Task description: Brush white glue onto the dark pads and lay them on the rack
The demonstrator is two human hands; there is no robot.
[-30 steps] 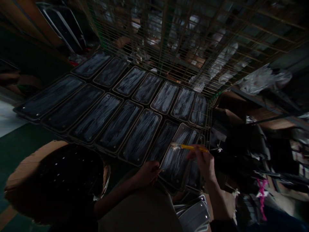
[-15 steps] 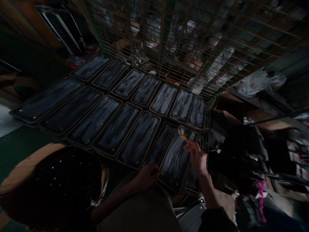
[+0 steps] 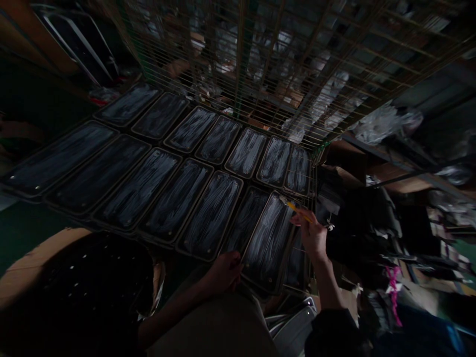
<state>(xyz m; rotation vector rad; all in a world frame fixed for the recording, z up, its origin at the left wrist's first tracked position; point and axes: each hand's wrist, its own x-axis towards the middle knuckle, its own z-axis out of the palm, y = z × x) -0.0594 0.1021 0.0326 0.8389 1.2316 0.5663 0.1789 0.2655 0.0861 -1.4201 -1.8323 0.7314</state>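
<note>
A yellow-handled brush (image 3: 297, 210) is pinched in my right hand (image 3: 313, 237). Its bristles touch the far end of a dark rectangular panel (image 3: 266, 243) with rounded corners and whitish streaks across its face. My left hand (image 3: 225, 271) is closed at the near edge of that panel, by its lower left corner; whatever its fingers hold is hidden. Directly left lies a darker panel (image 3: 245, 218) with fainter streaks. Another narrow panel (image 3: 295, 265) is partly covered by my right forearm.
Several similar streaked panels (image 3: 211, 213) lie in two rows. A wire mesh cage wall (image 3: 238, 94) rises behind them, with plastic bags and cardboard beyond. At lower left stands a box with a black speckled lining (image 3: 100, 272). Grey panels (image 3: 297, 327) lean below my right arm.
My right hand and the brush have shifted slightly right along the panel's far end. Whitish streaks there look fuller. The whole view has drifted a little; my left hand stays at the edge.
</note>
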